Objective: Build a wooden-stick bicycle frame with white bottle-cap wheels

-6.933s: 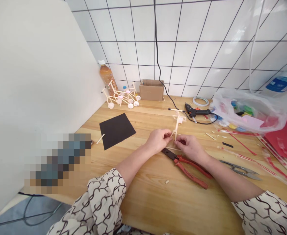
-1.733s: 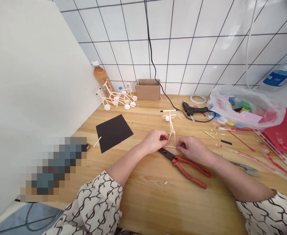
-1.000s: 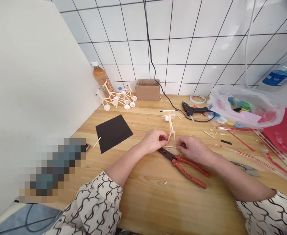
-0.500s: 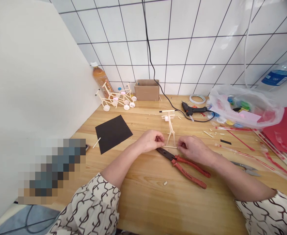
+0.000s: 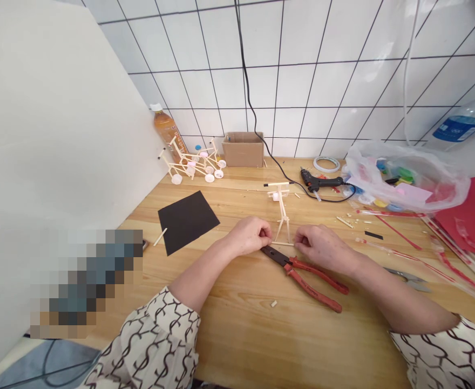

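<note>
At the bottom of the frame two patterned sleeves lead up to the hands on the wooden surface [image 5: 237,335]; a small cut stick piece [image 5: 274,303] lies between the forearms; the red-handled pliers [image 5: 304,273] lie just below the hands, jaws toward the left hand, handles running to the lower right. At mid-frame the left hand [image 5: 249,235] has its fingers pinched together on the left end of the base stick of a small wooden stick frame [image 5: 282,219]; the right hand [image 5: 322,246] has its fingers curled down at the right end of that base, though whether they actually grip it cannot be told; the frame stands upright between the two hands, its crossbar at the top. Left of the hands lies a black paper square [image 5: 188,219]; to the right edge, a pair of snips [image 5: 407,278] and red strips. Farther back a black glue gun [image 5: 320,182] lies with its cord climbing the tiled wall; beside it a tape roll [image 5: 326,163] and a clear plastic bag [image 5: 403,175] of coloured pieces; at the rear a cardboard box [image 5: 243,149], finished stick bicycles [image 5: 192,162] and a tea bottle [image 5: 165,128] in the upper left.
</note>
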Action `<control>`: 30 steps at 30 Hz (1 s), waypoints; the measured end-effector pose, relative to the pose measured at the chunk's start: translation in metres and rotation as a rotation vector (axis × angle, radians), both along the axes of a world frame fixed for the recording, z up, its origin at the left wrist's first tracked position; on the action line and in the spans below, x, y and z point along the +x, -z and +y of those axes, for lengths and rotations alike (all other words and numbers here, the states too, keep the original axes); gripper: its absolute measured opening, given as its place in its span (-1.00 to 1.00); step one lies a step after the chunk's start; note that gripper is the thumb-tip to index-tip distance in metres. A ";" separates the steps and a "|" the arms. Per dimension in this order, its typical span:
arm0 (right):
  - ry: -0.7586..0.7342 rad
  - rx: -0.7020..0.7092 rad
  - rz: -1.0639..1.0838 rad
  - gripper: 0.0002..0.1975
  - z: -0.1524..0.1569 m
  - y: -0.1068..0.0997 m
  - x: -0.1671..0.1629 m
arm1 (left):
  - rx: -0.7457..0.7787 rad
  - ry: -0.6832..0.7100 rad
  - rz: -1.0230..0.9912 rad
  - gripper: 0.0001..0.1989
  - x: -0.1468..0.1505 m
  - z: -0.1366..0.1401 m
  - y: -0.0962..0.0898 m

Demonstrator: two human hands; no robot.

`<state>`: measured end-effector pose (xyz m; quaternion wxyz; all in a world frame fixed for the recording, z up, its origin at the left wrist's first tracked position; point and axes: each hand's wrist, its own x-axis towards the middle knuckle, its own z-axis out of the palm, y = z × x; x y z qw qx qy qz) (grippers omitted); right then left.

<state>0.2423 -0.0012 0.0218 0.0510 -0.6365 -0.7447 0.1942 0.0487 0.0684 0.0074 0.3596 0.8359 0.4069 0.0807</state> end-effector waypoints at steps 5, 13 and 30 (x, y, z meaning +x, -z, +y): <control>-0.003 -0.007 -0.005 -0.85 0.000 0.000 0.001 | 0.014 0.001 0.021 -0.93 0.001 -0.001 -0.002; -0.003 -0.019 0.004 -0.85 0.001 -0.001 0.001 | 0.027 0.011 0.022 -0.92 0.000 -0.001 -0.001; -0.003 -0.055 0.058 -0.90 0.002 0.000 0.007 | 0.016 -0.023 0.027 -0.91 -0.007 -0.001 -0.007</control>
